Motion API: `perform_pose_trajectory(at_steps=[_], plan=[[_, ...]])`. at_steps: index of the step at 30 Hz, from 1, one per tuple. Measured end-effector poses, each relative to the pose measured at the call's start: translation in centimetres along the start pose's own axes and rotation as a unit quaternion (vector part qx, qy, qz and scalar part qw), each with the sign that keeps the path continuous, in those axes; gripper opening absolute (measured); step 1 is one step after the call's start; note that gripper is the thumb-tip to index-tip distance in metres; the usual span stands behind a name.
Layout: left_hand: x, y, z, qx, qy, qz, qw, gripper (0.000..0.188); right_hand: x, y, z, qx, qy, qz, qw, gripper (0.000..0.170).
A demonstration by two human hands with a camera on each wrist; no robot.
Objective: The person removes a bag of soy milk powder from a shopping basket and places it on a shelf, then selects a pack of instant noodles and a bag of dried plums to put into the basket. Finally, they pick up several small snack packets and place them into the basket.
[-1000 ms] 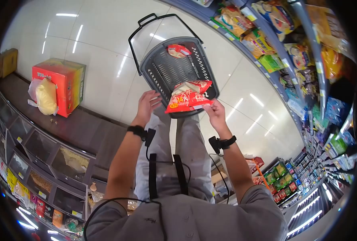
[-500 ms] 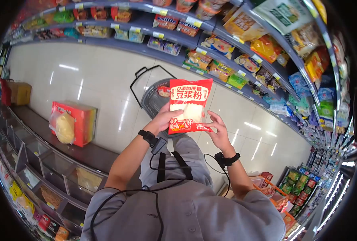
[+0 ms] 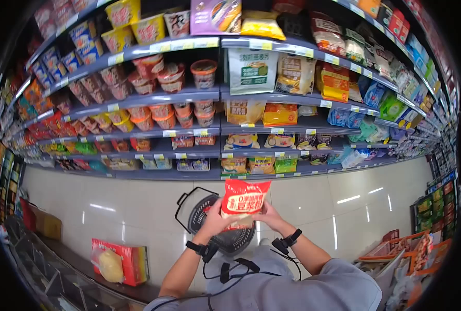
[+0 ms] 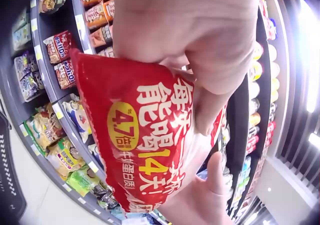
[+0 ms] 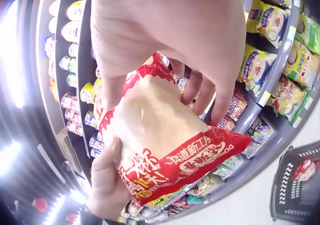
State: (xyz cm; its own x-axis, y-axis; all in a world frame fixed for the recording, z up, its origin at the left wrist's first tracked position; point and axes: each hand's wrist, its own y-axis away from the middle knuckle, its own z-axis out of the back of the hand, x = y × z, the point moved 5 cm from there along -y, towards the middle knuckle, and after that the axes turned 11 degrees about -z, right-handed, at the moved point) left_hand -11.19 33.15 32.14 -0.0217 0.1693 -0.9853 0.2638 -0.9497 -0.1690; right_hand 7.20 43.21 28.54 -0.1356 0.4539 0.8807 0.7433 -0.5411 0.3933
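Note:
Both hands hold a red and cream bag of soy milk powder [image 3: 245,197] upright in front of the body, above the shopping basket. My left hand [image 3: 216,222] grips its left side, thumb across the front in the left wrist view. On the opposite side my right hand [image 3: 273,217] holds it, with the thumb on one face and the fingers curled around the other in the right wrist view. Through the clear window of the bag [image 5: 155,110] pale powder shows. Below stands the grey shopping basket [image 3: 235,242] on the floor, and a small red packet [image 5: 305,170] lies inside it.
Ahead runs a long shelf [image 3: 189,146] stocked with cup noodles, cereal bags and snack packs. At lower left a red box [image 3: 133,265] with a yellow bag [image 3: 110,266] against it sits on a dark ledge. Orange crates [image 3: 396,249] stand at right. The basket's handle [image 3: 181,199] is raised.
The bag has come up from the basket and is now held upright in both hands; earlier only the right hand gripped it. The head view has tilted up toward the shelves.

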Motion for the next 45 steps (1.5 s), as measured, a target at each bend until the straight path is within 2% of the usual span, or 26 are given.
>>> perform_pose_trajectory(at_steps=[1,3,4,6,10,13,16,17,19,21,22,23,25,26,29,31,33,36,38,39,45], plan=[[0.1,0.0,-1.5,0.017,-0.003,-0.002,1.000,0.069,-0.5,0.6,0.8,0.002,-0.005,0.012,1.000,0.071],[1.8,0.4,-4.4,0.017,0.009,-0.012,1.000,0.069,-2.2,1.7,3.1,-0.019,0.000,-0.040,0.999,0.055],[1.8,0.3,-6.0,0.033,-0.012,0.015,0.999,0.069,-3.1,2.3,4.4,-0.016,-0.002,-0.030,0.999,0.055],[2.7,0.4,-9.4,0.056,-0.022,0.077,0.995,0.066,-5.3,3.1,7.8,-0.035,-0.010,-0.027,0.999,0.044],[5.5,-1.0,-16.8,0.044,-0.073,0.092,0.992,0.061,-4.9,6.3,14.3,-0.065,0.009,-0.031,0.997,0.036],[6.6,-1.8,-22.5,0.060,-0.058,0.104,0.991,0.059,-3.7,8.6,19.8,-0.051,0.044,-0.017,0.998,0.035],[6.3,-4.7,-27.7,0.077,0.018,0.175,0.981,0.053,-1.5,10.7,24.6,-0.069,0.047,0.004,0.996,0.036],[6.1,-5.8,-28.8,0.073,0.018,0.171,0.982,0.053,-0.8,11.1,26.1,-0.090,0.058,0.008,0.994,0.037],[5.5,-7.8,-30.8,0.062,0.096,0.190,0.975,0.050,0.5,11.1,28.3,-0.091,0.046,0.002,0.995,0.036],[4.1,-9.8,-32.0,0.052,0.116,0.172,0.977,0.047,2.4,11.1,29.7,-0.083,-0.015,-0.030,0.996,0.036],[3.7,-10.6,-32.2,0.031,0.127,0.169,0.977,0.046,3.1,10.4,30.2,-0.076,-0.026,0.005,0.997,0.036],[3.3,-11.8,-32.1,0.011,0.137,0.164,0.977,0.045,3.7,9.7,30.9,-0.072,-0.024,0.003,0.997,0.036],[0.0,-14.0,-32.2,-0.015,0.177,0.154,0.972,0.046,6.3,8.5,31.2,-0.055,-0.088,-0.017,0.994,0.038],[0.7,-15.3,-31.2,-0.022,0.159,0.152,0.975,0.046,8.1,8.1,31.2,-0.051,-0.086,-0.017,0.995,0.038],[-3.6,-19.0,-30.2,-0.046,0.179,0.116,0.976,0.045,14.8,6.9,30.9,-0.023,-0.075,-0.004,0.997,0.036],[-7.0,-21.5,-29.7,-0.058,0.176,0.096,0.978,0.050,19.3,5.1,30.9,-0.018,0.072,0.089,0.993,0.035],[-11.1,-24.2,-29.2,-0.063,0.192,0.064,0.977,0.053,25.4,4.5,29.9,0.001,0.109,0.167,0.980,0.034],[-16.0,-29.3,-27.2,-0.057,0.191,-0.021,0.980,0.051,33.8,2.9,28.6,-0.001,0.126,0.202,0.971,0.033],[-19.1,-33.2,-25.3,-0.038,0.190,-0.066,0.979,0.046,39.2,1.6,27.9,-0.040,0.175,0.233,0.956,0.032],[-21.1,-35.2,-24.6,-0.023,0.206,-0.087,0.975,0.043,42.1,1.3,27.1,-0.026,0.185,0.256,0.948,0.031],[-29.3,-47.8,-19.6,0.037,0.179,-0.172,0.968,0.041,57.1,-5.1,24.9,-0.036,0.184,0.342,0.921,0.033]])
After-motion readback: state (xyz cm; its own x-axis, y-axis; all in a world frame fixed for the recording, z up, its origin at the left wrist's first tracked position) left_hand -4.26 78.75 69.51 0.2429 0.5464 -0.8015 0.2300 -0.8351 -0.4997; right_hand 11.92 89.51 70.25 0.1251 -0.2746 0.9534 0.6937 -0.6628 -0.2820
